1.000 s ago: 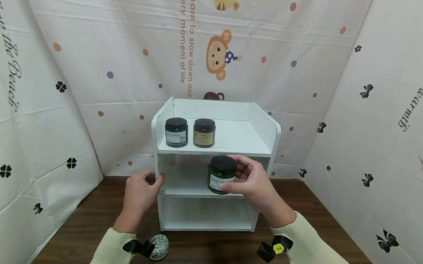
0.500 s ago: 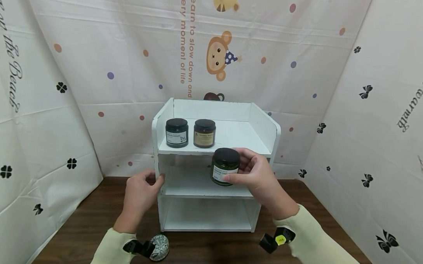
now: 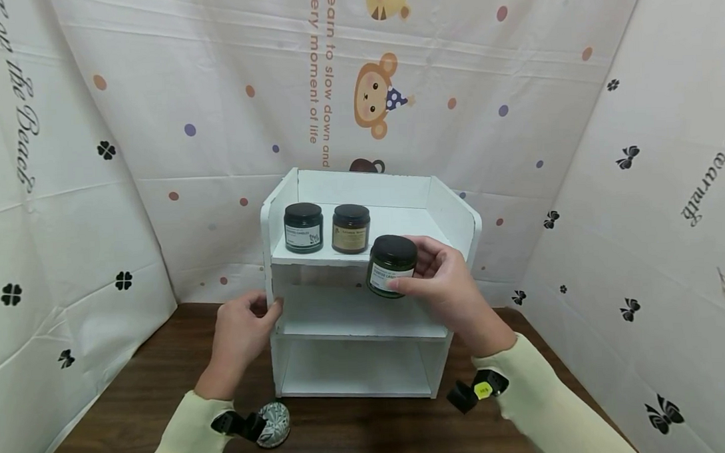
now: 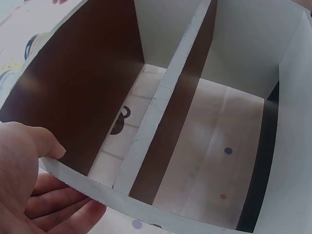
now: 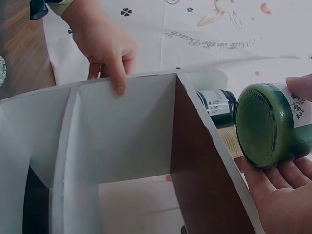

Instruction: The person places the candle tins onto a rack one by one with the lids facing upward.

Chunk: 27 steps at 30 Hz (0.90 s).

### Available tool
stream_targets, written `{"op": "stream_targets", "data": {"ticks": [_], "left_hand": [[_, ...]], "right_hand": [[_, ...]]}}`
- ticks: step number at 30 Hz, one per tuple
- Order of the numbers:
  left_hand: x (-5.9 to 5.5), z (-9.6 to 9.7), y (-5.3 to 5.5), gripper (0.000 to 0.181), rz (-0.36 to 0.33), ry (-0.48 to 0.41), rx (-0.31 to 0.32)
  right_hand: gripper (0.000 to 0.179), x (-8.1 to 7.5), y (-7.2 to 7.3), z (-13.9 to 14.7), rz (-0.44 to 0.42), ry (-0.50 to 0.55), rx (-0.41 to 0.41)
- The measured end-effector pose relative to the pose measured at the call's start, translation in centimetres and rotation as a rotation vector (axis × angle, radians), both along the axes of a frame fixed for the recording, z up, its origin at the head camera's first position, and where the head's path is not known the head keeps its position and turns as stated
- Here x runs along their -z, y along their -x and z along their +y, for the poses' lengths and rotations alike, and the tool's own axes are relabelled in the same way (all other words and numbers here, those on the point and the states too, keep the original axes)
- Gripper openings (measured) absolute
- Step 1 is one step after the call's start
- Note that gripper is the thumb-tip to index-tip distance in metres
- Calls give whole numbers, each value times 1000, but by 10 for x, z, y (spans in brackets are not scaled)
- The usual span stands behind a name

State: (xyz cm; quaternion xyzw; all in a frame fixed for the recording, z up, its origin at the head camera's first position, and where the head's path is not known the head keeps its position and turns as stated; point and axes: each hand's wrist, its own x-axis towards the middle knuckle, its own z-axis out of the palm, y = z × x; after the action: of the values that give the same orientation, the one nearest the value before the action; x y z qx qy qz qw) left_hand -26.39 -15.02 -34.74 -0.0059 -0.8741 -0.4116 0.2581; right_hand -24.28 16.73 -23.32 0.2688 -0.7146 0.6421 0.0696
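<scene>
My right hand [image 3: 451, 293] holds a dark green candle jar [image 3: 390, 267] with a black lid and a white label, thumb on the label. It hangs upright in front of the top board's edge of a white shelf [image 3: 366, 336]. In the right wrist view the green base of the jar shows. My left hand [image 3: 239, 334] grips the shelf's left side panel; in the left wrist view the thumb lies inside and the fingers outside. On the top board stand a green candle jar [image 3: 303, 228] with a white label and an amber candle jar [image 3: 350, 229] with a tan label.
A round patterned tin [image 3: 273, 424] sits on the dark wooden table [image 3: 369, 429] by my left wrist, partly behind the wrist camera. Printed cloth [image 3: 214, 85] hangs behind the shelf and on both sides. The shelf's raised right side panel [image 3: 461, 220] stands beyond my right hand.
My right hand has lifted the green candle jar from before the middle board up to the top board's edge, drifting slightly right. My left hand has stayed on the side panel.
</scene>
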Motion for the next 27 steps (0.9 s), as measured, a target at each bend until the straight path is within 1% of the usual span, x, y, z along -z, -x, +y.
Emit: {"op": "stream_targets", "data": {"ticks": [4, 9, 18, 27], "left_hand": [[0, 0, 0, 26, -8, 2, 1], [1, 0, 0, 26, -8, 5, -2], [1, 0, 0, 25, -3, 5, 0], [0, 0, 1, 26, 3, 8, -7]], "right_hand": [[68, -4, 6, 0, 5, 18, -5], [67, -10, 11, 0, -10, 47, -21], [68, -21, 22, 6, -101, 84, -64], [70, -33, 33, 9, -164, 44, -27]]}}
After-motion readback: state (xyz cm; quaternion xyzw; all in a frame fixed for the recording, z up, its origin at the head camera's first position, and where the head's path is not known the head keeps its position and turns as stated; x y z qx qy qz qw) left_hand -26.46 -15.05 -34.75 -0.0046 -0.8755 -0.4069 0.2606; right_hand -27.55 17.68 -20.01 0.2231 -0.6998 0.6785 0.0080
